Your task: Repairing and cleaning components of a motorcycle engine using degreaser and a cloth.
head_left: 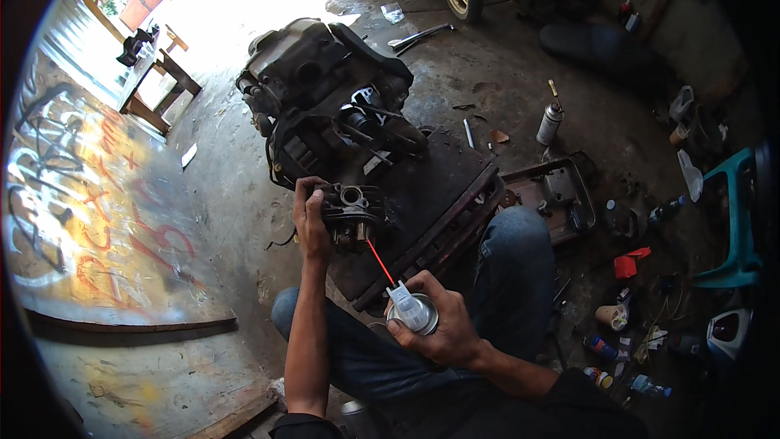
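The engine part (353, 210) is grasped by its left end in my left hand (310, 215), just on the near side of the big dark engine (305, 73). To its right and nearer me, my right hand (448, 329) is wrapped around a spray can (422, 321), whose red straw (380, 262) points far and left to the part's near edge; I can't tell whether they touch. Farther right, a second spray can (549, 125) stands just beyond a brown tray (532, 184), with a green stool (739, 232) near the right edge.
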Demonstrator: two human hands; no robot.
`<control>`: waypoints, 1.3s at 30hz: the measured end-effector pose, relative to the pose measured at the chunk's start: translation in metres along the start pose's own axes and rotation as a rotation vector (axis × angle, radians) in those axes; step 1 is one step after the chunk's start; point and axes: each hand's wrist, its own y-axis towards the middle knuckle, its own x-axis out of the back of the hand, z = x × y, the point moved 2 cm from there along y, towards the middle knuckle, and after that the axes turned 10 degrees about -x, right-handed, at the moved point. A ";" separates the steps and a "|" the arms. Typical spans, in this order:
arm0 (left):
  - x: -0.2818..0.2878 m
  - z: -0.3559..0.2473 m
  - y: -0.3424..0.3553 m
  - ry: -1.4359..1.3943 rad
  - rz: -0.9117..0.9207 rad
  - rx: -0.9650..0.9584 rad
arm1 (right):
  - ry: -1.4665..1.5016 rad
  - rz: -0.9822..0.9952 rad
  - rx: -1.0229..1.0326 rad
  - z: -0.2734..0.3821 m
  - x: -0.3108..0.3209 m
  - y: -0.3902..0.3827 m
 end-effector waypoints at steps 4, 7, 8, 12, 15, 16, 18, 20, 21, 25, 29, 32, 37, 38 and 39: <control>0.001 0.001 0.000 0.011 0.012 -0.002 | -0.005 -0.019 0.006 0.000 0.000 0.003; 0.003 0.000 0.001 0.019 0.017 -0.003 | 0.003 -0.053 0.008 -0.004 0.001 0.010; 0.003 -0.001 0.001 0.017 0.019 0.002 | -0.005 -0.059 0.010 -0.005 0.001 0.012; 0.001 -0.006 0.001 0.041 0.026 -0.014 | 0.004 -0.043 0.029 -0.009 0.002 0.009; 0.003 -0.005 0.001 0.042 0.029 -0.021 | -0.016 0.025 -0.010 -0.002 0.003 0.002; 0.003 -0.004 0.001 0.053 0.035 -0.024 | -0.015 0.025 -0.011 -0.003 0.003 0.000; 0.004 -0.003 0.001 0.065 0.041 -0.027 | -0.006 0.035 -0.034 -0.004 0.003 -0.001; 0.004 -0.002 0.001 0.057 0.031 -0.012 | 0.000 0.022 -0.054 -0.003 0.003 0.001; 0.004 -0.002 0.001 0.057 0.033 -0.010 | 0.006 0.009 -0.072 -0.003 0.003 0.002; 0.006 -0.003 0.002 0.059 0.042 -0.016 | 0.014 0.021 -0.022 -0.002 0.003 0.001; 0.009 0.000 0.003 0.047 0.039 -0.014 | 0.017 0.031 -0.049 -0.006 0.004 -0.005; 0.005 -0.007 0.002 0.025 0.031 0.014 | 0.014 0.004 -0.061 -0.010 0.004 -0.001; 0.007 -0.003 0.002 0.067 0.029 -0.008 | 0.010 0.047 -0.029 -0.003 -0.003 -0.003; 0.007 -0.003 0.002 0.053 0.030 -0.001 | 0.011 0.049 -0.058 -0.006 -0.003 -0.005; 0.007 -0.005 0.002 0.054 0.028 -0.003 | 0.013 0.051 -0.088 -0.008 -0.002 -0.006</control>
